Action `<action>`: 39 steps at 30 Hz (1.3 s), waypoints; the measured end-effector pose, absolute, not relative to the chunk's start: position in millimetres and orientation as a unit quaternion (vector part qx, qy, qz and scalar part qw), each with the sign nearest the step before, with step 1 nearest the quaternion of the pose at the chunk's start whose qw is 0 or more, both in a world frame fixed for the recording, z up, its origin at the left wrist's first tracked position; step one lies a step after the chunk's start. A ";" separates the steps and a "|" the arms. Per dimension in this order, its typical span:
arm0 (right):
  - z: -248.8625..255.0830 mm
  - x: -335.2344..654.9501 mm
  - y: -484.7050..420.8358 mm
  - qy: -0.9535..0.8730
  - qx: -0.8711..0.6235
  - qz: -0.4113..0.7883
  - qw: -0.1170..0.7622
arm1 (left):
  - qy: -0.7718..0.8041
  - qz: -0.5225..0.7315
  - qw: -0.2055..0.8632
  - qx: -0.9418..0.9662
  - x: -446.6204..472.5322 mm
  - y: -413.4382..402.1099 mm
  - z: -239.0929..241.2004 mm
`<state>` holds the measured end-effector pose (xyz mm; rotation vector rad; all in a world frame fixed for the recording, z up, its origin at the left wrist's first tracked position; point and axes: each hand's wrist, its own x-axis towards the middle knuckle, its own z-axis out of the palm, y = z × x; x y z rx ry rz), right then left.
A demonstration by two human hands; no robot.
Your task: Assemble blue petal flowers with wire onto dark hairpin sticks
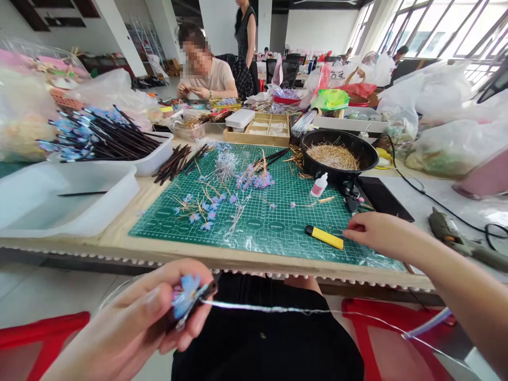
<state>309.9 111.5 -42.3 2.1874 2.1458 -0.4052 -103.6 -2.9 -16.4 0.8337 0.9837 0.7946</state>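
My left hand [151, 317] is low in front of my lap, fingers closed on a dark stick with a blue flower [186, 295] at its tip. A thin silvery thread [278, 308] runs from that flower to the right. My right hand [375, 233] reaches over the right edge of the green cutting mat [257, 222], fingers pinched together just right of a yellow utility knife [324, 237]; what they hold is too small to see. Small blue and pink flowers [206, 209] and wire stems lie scattered on the mat.
A black bowl [339, 153] of straw-like strands and a small glue bottle [319, 185] stand at the mat's right. White trays [59, 198] sit left, one holding dark flower sticks [103, 137]. A glue gun [456, 238] lies right. Another person [204, 66] works opposite.
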 end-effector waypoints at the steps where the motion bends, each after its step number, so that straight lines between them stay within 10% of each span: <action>1: -47.9 307.4 111.7 0.694 0.708 -0.127 0.036 | 0.424 0.349 0.740 0.390 -98.6 -1.3 -21.2; 14: -36.4 205.1 -19.0 0.755 0.594 -0.055 -0.271 | 0.382 0.413 0.758 0.330 15.6 27.9 -32.0; 21: -50.6 194.5 -42.3 0.803 0.520 -0.062 -0.284 | 0.389 0.388 0.770 0.325 20.2 14.6 -31.7; 26: -29.5 210.6 -37.6 0.825 0.443 0.163 -0.312 | 0.430 0.375 0.713 0.409 13.1 8.5 -27.7; 39: -12.4 224.8 -20.9 0.796 0.491 -0.259 -0.242 | 0.441 0.225 0.637 0.591 -8.2 0.6 -19.1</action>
